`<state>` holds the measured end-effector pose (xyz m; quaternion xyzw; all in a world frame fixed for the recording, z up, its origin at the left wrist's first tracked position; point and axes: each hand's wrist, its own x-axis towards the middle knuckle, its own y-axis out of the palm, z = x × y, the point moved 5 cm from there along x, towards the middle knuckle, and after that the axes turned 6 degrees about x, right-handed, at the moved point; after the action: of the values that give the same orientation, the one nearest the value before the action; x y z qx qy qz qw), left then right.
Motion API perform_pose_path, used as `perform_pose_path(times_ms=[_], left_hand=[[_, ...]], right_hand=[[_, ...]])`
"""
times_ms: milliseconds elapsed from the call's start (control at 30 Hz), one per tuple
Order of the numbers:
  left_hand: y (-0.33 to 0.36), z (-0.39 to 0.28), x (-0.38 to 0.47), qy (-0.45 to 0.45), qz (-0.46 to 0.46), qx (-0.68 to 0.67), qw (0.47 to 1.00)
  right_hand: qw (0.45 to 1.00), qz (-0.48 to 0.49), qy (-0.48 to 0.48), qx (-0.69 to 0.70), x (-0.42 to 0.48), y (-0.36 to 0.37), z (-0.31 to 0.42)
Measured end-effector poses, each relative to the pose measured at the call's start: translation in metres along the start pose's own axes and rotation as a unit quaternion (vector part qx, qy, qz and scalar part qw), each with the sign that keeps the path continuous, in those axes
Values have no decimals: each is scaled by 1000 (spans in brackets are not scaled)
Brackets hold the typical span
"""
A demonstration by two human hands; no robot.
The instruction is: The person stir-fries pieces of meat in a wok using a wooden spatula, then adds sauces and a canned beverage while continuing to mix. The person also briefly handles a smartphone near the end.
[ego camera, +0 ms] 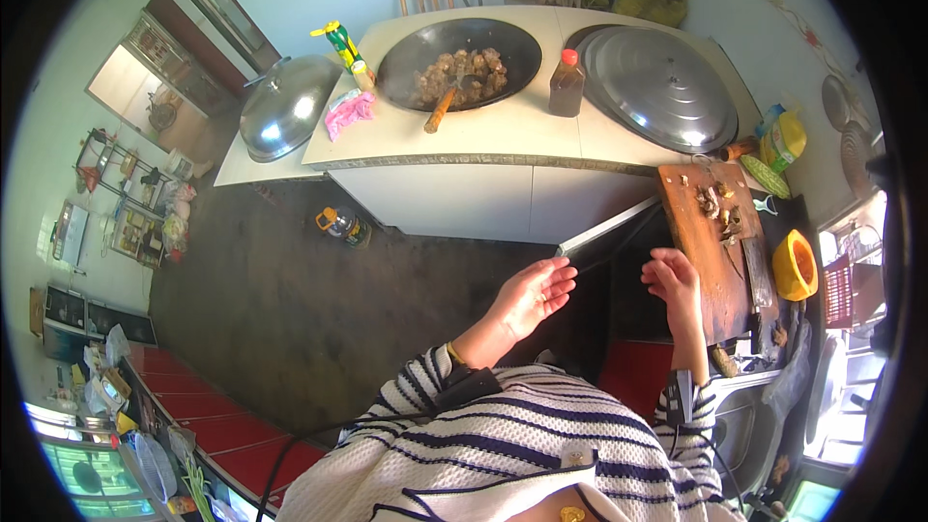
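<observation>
My left hand (531, 297) is raised over the floor, palm partly up, with its fingers loosely bent and nothing in them. Beside the wooden cutting board (699, 261), my right hand (674, 279) hangs in the air with curled fingers apart and no object in its grasp. Small scraps of food (714, 203), seemingly ginger or mushroom, lie on the board. A dark-bladed cleaver (758, 272) rests along the board's right edge. Farther off, a large wok (395, 61) set into the stove holds chunks of browned food (475, 69), with a wooden-handled spatula (440, 112) leaning in it.
On the stove counter (471, 145) are a sauce bottle (565, 87), a pink cloth (349, 114) and a second lidded wok (663, 87). A domed lid (286, 109) lies left. Cut pumpkin (795, 266) stands right of the board. An oil jug (344, 227) is on the floor.
</observation>
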<state>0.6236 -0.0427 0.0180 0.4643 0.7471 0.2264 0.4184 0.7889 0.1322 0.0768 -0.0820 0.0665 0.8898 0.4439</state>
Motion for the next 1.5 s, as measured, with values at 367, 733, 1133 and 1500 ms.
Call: perform_pose_path(times_ms=[367,733,1133,1500], left_hand=[[-41,-78,52,-8,-6,-10,1000],[-205,-258,55,20,-70,-3,997],[-232,-308,104,-28,-58,-21,998],[-209,-308,135,-35,-70,-18,997]], right_hand=[[990,108,-68,-67,126,78,22],[785,-205,-72,-580,397,176,113],[779,4,-119,-616,427,180,98],[774,39,-93,-625,459,158,87]])
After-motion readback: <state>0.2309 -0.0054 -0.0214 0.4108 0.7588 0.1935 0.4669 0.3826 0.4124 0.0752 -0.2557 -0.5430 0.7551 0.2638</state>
